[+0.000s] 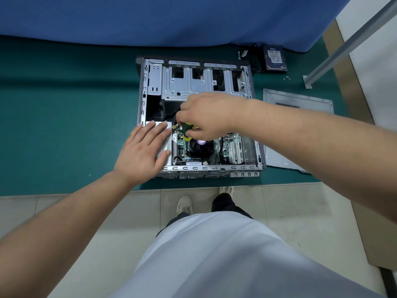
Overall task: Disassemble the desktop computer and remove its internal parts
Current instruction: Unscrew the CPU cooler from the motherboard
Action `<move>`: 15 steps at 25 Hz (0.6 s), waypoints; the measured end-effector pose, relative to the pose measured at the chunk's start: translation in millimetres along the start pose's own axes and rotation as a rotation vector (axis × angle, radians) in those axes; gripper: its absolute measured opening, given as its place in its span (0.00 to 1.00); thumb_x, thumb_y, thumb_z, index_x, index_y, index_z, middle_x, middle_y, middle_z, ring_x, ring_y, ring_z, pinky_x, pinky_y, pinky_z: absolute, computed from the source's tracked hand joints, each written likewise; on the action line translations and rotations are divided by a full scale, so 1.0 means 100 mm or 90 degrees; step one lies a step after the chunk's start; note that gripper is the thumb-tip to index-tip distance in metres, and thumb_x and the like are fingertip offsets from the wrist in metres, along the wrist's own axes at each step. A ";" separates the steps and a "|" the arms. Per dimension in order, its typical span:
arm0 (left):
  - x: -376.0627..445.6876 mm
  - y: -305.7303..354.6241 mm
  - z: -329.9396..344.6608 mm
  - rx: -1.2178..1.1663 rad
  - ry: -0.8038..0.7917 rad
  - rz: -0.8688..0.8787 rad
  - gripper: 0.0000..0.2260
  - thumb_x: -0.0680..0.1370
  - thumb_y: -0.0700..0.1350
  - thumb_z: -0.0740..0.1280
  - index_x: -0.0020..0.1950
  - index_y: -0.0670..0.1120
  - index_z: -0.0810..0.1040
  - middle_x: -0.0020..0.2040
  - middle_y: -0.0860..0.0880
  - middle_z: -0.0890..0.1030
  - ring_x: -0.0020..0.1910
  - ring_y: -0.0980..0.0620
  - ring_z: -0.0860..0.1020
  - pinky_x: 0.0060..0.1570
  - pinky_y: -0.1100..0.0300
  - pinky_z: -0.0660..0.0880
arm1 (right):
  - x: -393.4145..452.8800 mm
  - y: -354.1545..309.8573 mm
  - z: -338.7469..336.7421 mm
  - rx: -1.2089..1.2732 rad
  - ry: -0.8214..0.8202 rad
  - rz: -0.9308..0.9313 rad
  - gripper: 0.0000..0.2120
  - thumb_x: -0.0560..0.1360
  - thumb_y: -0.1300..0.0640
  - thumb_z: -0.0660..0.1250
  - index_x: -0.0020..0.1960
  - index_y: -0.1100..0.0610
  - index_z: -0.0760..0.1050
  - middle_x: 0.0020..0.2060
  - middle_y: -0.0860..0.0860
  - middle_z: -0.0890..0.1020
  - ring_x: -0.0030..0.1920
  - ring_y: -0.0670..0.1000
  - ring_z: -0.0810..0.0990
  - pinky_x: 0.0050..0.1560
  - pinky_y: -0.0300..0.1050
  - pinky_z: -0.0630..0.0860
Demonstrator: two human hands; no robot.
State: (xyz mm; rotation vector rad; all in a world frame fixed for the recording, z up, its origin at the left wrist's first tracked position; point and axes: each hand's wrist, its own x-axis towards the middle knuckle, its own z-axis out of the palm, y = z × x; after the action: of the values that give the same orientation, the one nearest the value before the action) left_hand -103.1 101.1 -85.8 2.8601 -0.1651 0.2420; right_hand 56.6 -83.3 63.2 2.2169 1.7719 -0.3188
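The open grey metal computer case (199, 117) lies on its side on the green table surface (64, 125), near its front edge. The left hand (144, 149) rests flat, fingers straight, on the silver power supply box (166, 136) inside the case. The right hand (206, 116) grips a screwdriver with yellow and green handle (186, 130) above the green motherboard (214, 147). A dark hard drive (275, 58) and a grey side panel (298, 104) lie at the right of the case.

The open computer case (197, 117) is laid on the table (64, 115) under both hands, with the side panel (298, 104) placed right of the right hand (206, 117) and the hard drive (275, 58) set behind it.
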 end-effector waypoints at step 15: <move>0.00 -0.02 0.04 0.004 0.024 0.007 0.26 0.83 0.57 0.56 0.78 0.46 0.70 0.78 0.48 0.70 0.78 0.42 0.65 0.79 0.44 0.56 | 0.07 -0.23 0.05 -0.047 0.073 0.251 0.28 0.83 0.33 0.45 0.57 0.53 0.73 0.28 0.49 0.68 0.26 0.53 0.63 0.30 0.44 0.55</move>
State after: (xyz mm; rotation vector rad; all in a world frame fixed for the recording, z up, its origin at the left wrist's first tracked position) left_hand -102.5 102.1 -90.5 2.8597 -0.1725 0.3000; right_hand 36.0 -74.2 54.1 2.5025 1.3265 -0.0405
